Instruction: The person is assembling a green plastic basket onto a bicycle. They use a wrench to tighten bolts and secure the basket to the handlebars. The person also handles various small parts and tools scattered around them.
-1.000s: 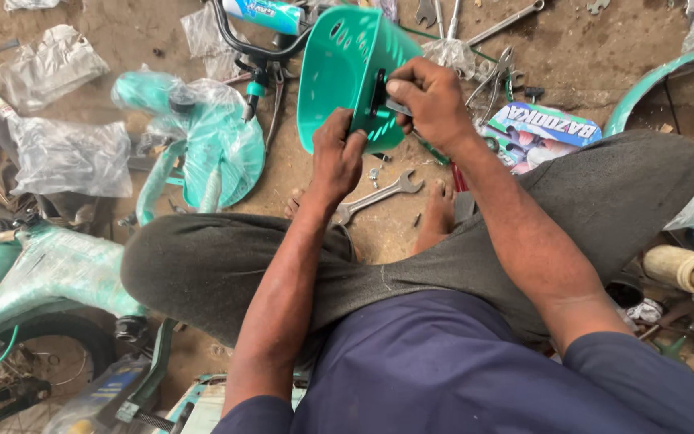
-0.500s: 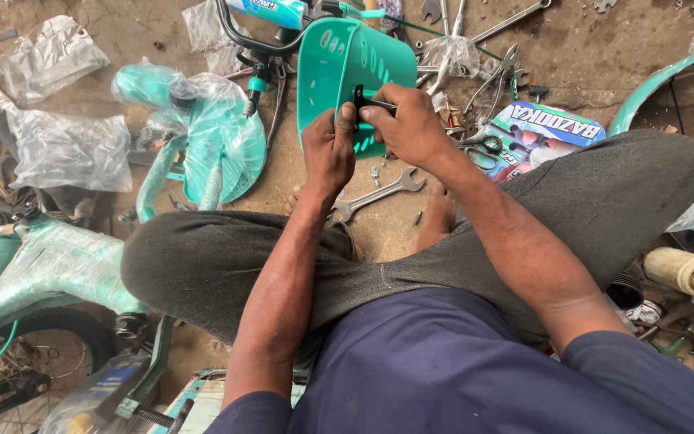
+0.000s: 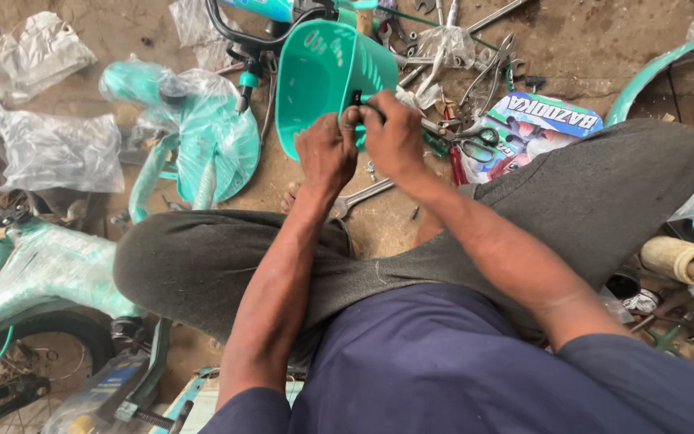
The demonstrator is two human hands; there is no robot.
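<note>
A: Head view. State of the work?

B: The basket [image 3: 327, 80], a teal plastic one, is off the floor at 12 o'clock, tilted with its open mouth toward 9 o'clock. The left hand [image 3: 327, 153] is closed on the basket's near rim. The right hand [image 3: 395, 137] is pinched narrow on a small black fitting [image 3: 357, 98] at the rim, at 1 o'clock from the left hand.

A: How far along?

B: Judged mid-way. The fitting sits against the basket wall, but whether it is fastened cannot be told; the fingers cover it. The basket is not mounted on anything. No tool is in either hand.

A: Surroundings?

B: A spanner [image 3: 359, 198] lies on the floor at 6 o'clock from the hands, just beside the left knee. Pliers [image 3: 487, 68] and other loose tools lie at 2 o'clock. A printed card [image 3: 540, 124] lies at 3 o'clock. A wrapped teal guard [image 3: 202, 137] lies at 9 o'clock, with clear bags [image 3: 58, 149] beyond it. A wrapped teal frame [image 3: 42, 265] with a wheel [image 3: 34, 354] lies at 8 o'clock.

A: Obstructions?

B: A black handlebar [image 3: 238, 32] touches or nearly touches the basket's far side at 11 o'clock. The crossed legs [image 3: 604, 193] close off the floor below the hands. Loose tools crowd the 2 o'clock side.
</note>
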